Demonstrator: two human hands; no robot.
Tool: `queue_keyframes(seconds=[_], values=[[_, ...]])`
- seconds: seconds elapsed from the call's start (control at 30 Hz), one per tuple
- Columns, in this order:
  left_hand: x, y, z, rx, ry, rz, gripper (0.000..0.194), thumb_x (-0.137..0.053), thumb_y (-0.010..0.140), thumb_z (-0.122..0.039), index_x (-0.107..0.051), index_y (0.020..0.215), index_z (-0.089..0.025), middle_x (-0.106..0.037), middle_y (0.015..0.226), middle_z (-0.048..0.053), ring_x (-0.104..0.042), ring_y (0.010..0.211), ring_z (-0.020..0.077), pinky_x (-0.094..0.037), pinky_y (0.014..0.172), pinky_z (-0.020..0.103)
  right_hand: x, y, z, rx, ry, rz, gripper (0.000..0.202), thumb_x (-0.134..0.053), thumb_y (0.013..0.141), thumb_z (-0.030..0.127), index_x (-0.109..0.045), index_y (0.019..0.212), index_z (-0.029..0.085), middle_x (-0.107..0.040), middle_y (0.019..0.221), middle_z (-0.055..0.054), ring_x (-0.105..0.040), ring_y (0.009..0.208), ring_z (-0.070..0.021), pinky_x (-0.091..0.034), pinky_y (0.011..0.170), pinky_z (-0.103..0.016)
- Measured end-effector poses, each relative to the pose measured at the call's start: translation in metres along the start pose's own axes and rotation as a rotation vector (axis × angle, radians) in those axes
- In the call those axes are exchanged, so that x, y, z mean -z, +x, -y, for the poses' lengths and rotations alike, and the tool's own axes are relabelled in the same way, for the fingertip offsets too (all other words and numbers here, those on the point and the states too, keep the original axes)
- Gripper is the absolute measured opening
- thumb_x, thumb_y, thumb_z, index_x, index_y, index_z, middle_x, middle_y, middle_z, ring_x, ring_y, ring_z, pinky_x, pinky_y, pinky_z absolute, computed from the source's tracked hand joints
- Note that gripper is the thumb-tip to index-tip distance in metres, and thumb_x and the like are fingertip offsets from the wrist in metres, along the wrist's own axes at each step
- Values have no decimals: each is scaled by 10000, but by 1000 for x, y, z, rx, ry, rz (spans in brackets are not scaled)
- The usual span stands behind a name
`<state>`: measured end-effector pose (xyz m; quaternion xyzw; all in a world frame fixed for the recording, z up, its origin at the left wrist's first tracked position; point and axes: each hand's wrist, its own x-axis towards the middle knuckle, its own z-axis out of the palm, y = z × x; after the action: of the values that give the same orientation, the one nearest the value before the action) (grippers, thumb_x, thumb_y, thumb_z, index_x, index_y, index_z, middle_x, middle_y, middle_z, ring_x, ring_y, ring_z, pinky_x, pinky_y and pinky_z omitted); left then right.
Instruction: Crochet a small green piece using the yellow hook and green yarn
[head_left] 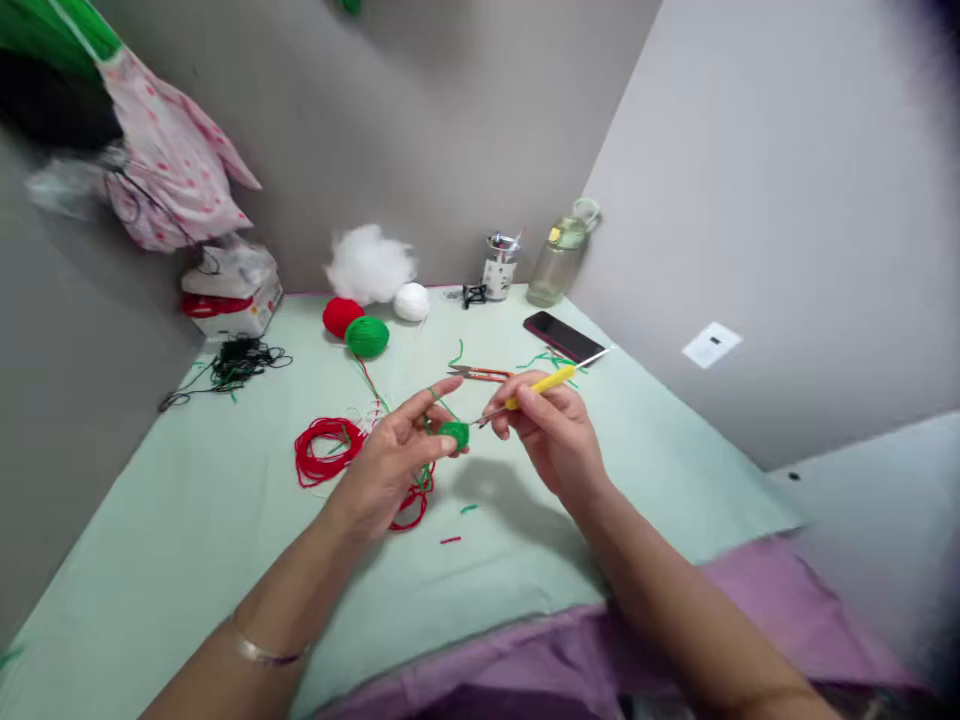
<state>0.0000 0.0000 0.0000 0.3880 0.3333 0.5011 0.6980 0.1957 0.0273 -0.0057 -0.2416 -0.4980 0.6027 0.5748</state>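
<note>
Between the thumb and fingers of my left hand (397,455) is a small green crochet piece (454,434). Green yarn runs over the raised index finger of that hand. My right hand (553,430) grips a crochet hook (551,383) by its yellow handle, and its metal tip comes close to the right edge of the green piece; whether it touches, I cannot tell. Red and green strands hang below my left hand. Behind the hands lie thread snips (480,374) with orange handles.
A red yarn coil (328,452) lies left of my hands. Farther back are a green yarn ball (367,337), a red ball (343,317), a white ball (411,302) and white stuffing (370,262). A phone (564,337), bottle (559,258) and pen cup (499,270) stand or lie back right; tangled black yarn (241,362) sits left.
</note>
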Motion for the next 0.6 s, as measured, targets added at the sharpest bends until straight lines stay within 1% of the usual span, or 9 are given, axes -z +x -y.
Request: queue_keyframes(seconds=[0.1,0.13,0.23,0.27,0.3,0.33,0.47,0.53,0.6], values=[[-5,0,5,-46,-2,-81,653,-894,735,-157,-717,1357,-247,-701,928,-22,-685,923,133,-517,895,240,-3,-3,-9,173,-290,46,186,-683,998,371,-803,975,231,-749,843,-40,-684,687,-147,-587,637,-289],[-6,0,7,-53,-6,-99,674,-901,735,-163,-702,1375,-239,-709,954,-14,-685,958,141,-513,920,246,-5,-5,-12,270,-409,51,175,-666,1010,349,-806,1011,244,-749,872,-46,-693,727,-162,-600,665,-313],[-9,-2,12,-49,-32,-124,658,-916,747,-202,-698,1367,-224,-724,1022,6,-682,990,151,-512,953,267,-9,-12,-20,721,-918,32,216,-658,1007,192,-814,1104,305,-743,1015,-67,-702,923,-206,-614,814,-378],[-9,-3,13,-41,-43,-114,634,-916,755,-218,-706,1354,-224,-728,1027,10,-683,988,153,-514,952,271,-10,-14,-21,818,-1006,24,264,-663,996,149,-807,1137,318,-736,1034,-67,-698,943,-209,-613,835,-384],[-9,-3,13,-29,-54,-97,616,-914,762,-231,-713,1345,-224,-733,1029,13,-685,983,155,-513,952,273,-11,-15,-22,864,-1030,22,302,-664,989,120,-797,1170,322,-728,1039,-68,-697,941,-207,-615,829,-379],[-8,-3,13,-14,-64,-77,603,-911,767,-240,-719,1339,-225,-738,1028,16,-687,977,155,-512,951,274,-11,-15,-22,858,-1003,30,324,-661,988,106,-784,1200,318,-719,1040,-69,-698,930,-202,-618,808,-366],[-5,-1,11,36,-98,5,558,-906,759,-225,-749,1295,-209,-737,1022,27,-687,968,168,-514,956,291,-8,-11,-18,664,-793,80,295,-614,1026,142,-763,1227,299,-715,1054,-77,-708,933,-201,-624,760,-352],[-4,0,11,38,-105,14,577,-902,755,-207,-739,1308,-204,-733,1012,28,-689,970,175,-518,962,306,-6,-9,-15,617,-767,106,256,-615,1032,176,-777,1194,291,-717,1049,-79,-702,930,-205,-620,759,-360],[-5,1,11,23,-102,-10,663,-898,749,-180,-689,1377,-211,-737,1010,22,-694,960,174,-517,971,317,-6,-9,-14,596,-756,118,232,-627,1029,192,-793,1161,286,-710,1019,-72,-686,900,-199,-608,750,-360]])
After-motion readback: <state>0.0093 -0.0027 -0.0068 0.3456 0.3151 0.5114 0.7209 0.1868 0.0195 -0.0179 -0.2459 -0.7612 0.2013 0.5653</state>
